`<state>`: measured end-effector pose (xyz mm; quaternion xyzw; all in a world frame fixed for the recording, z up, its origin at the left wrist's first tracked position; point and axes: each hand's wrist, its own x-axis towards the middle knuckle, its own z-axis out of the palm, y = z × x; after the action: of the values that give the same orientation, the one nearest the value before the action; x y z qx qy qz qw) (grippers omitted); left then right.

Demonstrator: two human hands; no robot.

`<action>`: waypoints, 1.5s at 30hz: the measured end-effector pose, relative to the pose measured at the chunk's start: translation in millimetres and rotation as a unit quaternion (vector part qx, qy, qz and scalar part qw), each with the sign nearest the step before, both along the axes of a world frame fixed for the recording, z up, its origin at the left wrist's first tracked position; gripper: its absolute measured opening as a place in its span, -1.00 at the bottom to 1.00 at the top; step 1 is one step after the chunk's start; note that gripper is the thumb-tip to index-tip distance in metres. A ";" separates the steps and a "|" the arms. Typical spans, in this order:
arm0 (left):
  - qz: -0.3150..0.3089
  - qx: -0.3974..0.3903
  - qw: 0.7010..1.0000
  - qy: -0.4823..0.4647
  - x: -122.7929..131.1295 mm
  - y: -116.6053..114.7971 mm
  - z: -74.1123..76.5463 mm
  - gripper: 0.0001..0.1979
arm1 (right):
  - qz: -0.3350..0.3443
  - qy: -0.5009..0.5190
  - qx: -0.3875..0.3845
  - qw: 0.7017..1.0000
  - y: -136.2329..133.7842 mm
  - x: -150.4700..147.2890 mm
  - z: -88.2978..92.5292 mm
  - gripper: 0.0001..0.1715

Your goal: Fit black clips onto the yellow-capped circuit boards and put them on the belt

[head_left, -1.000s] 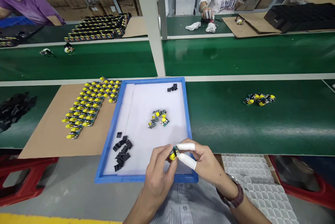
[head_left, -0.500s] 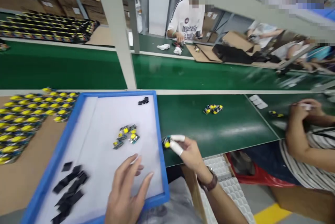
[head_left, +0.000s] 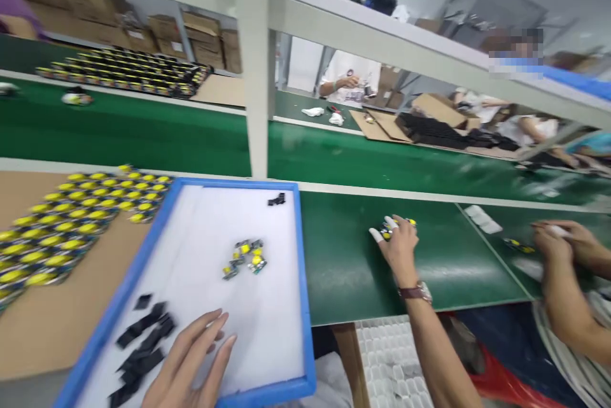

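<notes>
While L hand (head_left: 184, 370) is held loose, empty over blue-rimmed tray (head_left: 306, 306), boards (head_left: 386, 233) right of tray are part-covered by R hand (head_left: 403, 252), grip unclear; prob. light, fragile, best held by edges.

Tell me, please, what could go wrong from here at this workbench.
The right hand partly covers the small boards on the green bench, so it might knock some aside. The left hand is close to the loose black pieces, which a brush could scatter. The yellow-topped rows end beside the blue tray, so a bump might shift them.
</notes>
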<state>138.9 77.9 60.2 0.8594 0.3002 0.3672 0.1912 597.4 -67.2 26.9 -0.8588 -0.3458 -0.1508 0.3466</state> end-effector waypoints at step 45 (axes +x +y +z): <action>-0.031 -0.055 0.976 0.209 27.2 46.8 10.6 -0.56 | 0.471 0.173 -0.054 0.863 49.9 -218.0 23.9 -0.57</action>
<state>166.1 124.7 70.8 0.9144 0.3262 0.1561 0.1822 379.5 -17.4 50.8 -0.6236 -0.6512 0.2002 0.3833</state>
